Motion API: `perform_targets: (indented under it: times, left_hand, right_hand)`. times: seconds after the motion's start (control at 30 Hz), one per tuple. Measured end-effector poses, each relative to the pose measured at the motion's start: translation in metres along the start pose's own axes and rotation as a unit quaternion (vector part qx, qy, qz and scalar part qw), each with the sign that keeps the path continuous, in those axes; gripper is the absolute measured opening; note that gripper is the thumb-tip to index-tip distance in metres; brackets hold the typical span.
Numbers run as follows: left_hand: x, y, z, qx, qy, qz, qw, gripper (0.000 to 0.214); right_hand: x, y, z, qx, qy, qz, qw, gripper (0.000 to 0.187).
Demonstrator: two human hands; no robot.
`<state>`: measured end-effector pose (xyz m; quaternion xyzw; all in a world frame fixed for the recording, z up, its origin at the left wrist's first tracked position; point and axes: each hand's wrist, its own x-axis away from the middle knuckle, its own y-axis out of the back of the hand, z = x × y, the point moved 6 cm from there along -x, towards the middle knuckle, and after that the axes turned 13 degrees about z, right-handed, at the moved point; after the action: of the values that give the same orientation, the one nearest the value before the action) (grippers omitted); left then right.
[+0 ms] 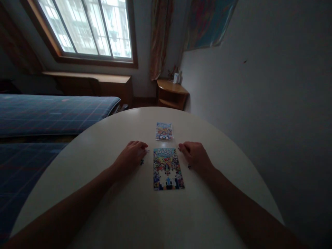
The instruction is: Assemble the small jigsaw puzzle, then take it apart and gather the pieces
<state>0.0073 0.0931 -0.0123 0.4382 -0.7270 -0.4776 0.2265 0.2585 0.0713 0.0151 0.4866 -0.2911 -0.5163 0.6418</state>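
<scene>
A colourful jigsaw puzzle (pixel 168 168) lies flat on the round white table (pixel 145 211), with a few white gaps near its bottom edge. My left hand (pixel 131 156) rests palm down just left of its upper corner, fingers curled over small dark loose pieces. To the right of the puzzle's top edge lies my right hand (pixel 195 156), fingers bent, with a tiny dark piece beside it on the table. Whether either hand pinches a piece is too dark to tell. A small printed reference card (pixel 164 131) lies beyond the puzzle.
A bed with a blue checked cover (pixel 52 112) stands left of the table. A wooden corner shelf (pixel 171 93) and a bench under the window (pixel 88 27) are at the back. A grey wall (pixel 259 86) runs close along the right.
</scene>
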Motion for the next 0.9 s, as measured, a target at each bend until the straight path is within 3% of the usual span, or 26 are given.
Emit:
perform_targets:
  times: [0.17,0.47,0.63,0.8,0.9]
  left_hand:
    - [0.004,-0.001,0.004,-0.046,0.016,-0.004,0.999,0.014]
    - [0.006,0.004,-0.005,-0.017,0.016,0.018,1.000,0.007]
    - [0.015,0.003,-0.031,0.043,-0.010,0.009,0.999,0.007]
    - [0.030,-0.009,-0.071,0.105,-0.060,0.038,0.992,0.010]
    - [0.033,-0.018,-0.083,0.094,-0.078,0.055,0.991,0.013]
  right_hand:
    - [0.006,-0.002,0.007,-0.018,0.015,0.014,1.000,0.047]
    - [0.013,-0.012,0.020,-0.021,0.050,0.032,0.998,0.045]
    - [0.018,-0.012,0.033,-0.012,0.081,0.051,0.995,0.038]
    - [0.031,-0.007,0.052,-0.010,0.210,0.143,0.967,0.016]
    - [0.039,-0.005,0.056,-0.017,0.242,0.184,0.953,0.010]
